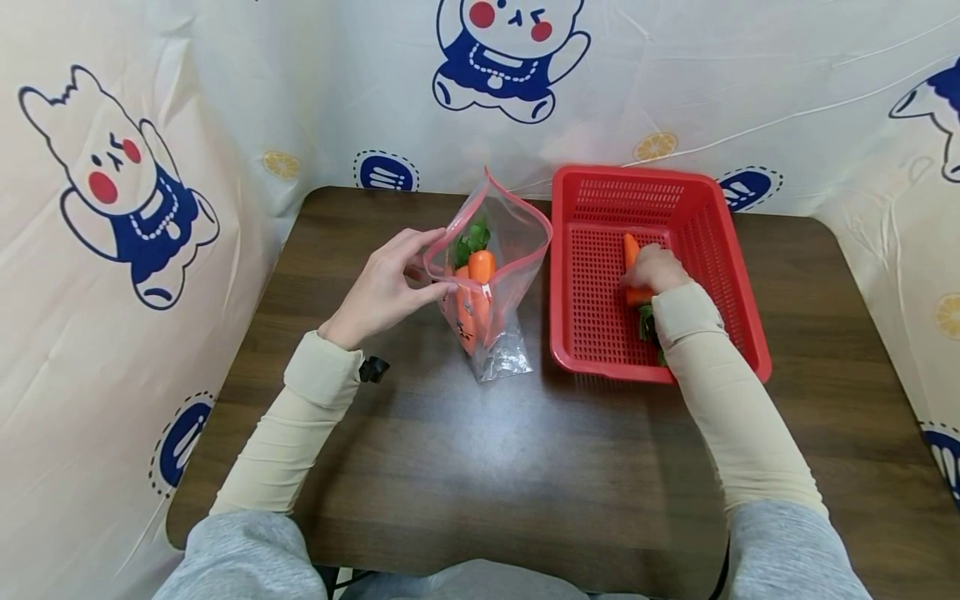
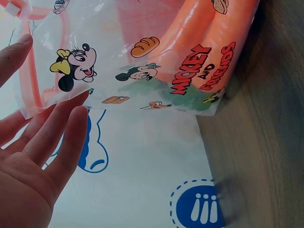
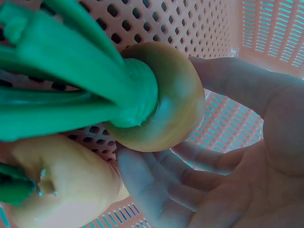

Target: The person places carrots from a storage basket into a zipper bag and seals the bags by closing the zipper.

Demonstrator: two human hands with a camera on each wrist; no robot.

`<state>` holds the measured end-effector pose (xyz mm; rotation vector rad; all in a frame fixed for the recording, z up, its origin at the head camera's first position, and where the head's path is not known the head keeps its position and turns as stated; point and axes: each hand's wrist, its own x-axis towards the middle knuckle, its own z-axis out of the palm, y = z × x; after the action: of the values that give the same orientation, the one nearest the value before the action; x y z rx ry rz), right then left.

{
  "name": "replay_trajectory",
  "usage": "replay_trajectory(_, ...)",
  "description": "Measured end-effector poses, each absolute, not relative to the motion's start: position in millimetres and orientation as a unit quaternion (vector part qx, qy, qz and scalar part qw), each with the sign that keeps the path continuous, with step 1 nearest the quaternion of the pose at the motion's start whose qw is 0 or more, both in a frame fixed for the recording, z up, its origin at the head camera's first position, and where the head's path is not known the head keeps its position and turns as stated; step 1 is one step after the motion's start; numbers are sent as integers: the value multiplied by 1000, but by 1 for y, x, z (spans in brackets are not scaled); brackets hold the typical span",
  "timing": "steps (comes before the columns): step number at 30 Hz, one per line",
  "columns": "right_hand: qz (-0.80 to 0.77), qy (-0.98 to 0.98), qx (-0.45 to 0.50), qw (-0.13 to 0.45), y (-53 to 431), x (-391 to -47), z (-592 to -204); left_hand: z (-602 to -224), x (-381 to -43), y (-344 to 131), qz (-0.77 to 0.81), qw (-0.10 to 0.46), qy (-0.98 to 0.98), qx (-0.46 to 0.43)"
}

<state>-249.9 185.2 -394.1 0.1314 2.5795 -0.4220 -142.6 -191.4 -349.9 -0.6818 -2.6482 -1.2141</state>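
Table (image 1: 420,467): red basket (image 1: 592,292) at far edge, right of middle; zip bag (image 1: 525,258) with carrots (image 1: 465,310) just left of it. Limp bag could fold or tip if the hold slackens. Left hand (image 1: 382,287): thumb and fingers wide apart, gripping bag mouth. Right hand (image 1: 657,268): fingers curled round a carrot (image 3: 178,102) inside the red basket.

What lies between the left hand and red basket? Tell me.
The head view shows a pink-rimmed zip bag, carrots inside, between the left hand and red basket.
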Motion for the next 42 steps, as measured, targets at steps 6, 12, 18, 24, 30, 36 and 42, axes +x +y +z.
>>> replay_trajectory(6, -160, 951, 49, 260, 186, -251, -395, -350, -143, -192, -405, 74, -883, -228)
replay_trajectory(12, -166, 950, 51, 260, 186, -251, -396, -350, -143, -192, -405, 72, -883, -228)
replay_trajectory(18, -164, 950, 52, 260, 186, -251, -398, -352, -144, -192, -405, 75, -882, -230)
replay_trajectory(24, -161, 951, 55, 258, 186, -252, -399, -353, -145, -193, -408, 74, -881, -229)
replay_trajectory(30, -159, 951, 58, 258, 185, -252, -399, -354, -146, -192, -410, 75, -878, -236)
replay_trajectory(36, -160, 952, 60, 256, 185, -252, -399, -353, -148, -191, -410, 74, -878, -236)
replay_trajectory(42, -155, 953, 62, 253, 185, -252, -399, -353, -148, -190, -406, 77, -879, -237)
